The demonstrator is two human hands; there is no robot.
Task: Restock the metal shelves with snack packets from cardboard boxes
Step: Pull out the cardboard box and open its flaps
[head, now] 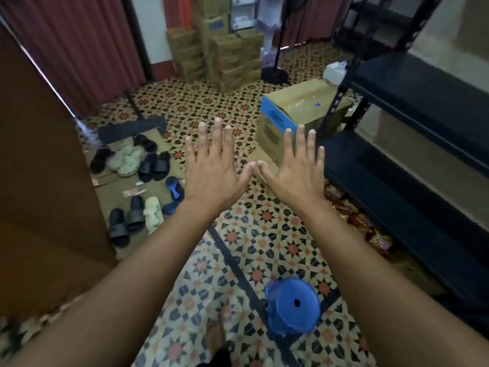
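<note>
My left hand (213, 165) and my right hand (297, 168) are stretched out in front of me, palms down, fingers straight and spread, thumb tips touching. Neither holds anything. Beyond them a closed cardboard box (299, 112) with a blue side panel stands on the tiled floor beside the black metal shelves (412, 107) at the right. The shelf boards in view are bare. Red and orange snack packets (357, 221) lie on the floor under the lowest shelf.
A stack of several cardboard boxes (219, 56) stands at the back by red curtains. Sandals and slippers (137, 181) lie on flattened cardboard at the left. A blue plastic stool (292, 304) stands near my feet. A fan stand (275, 72) is behind the box.
</note>
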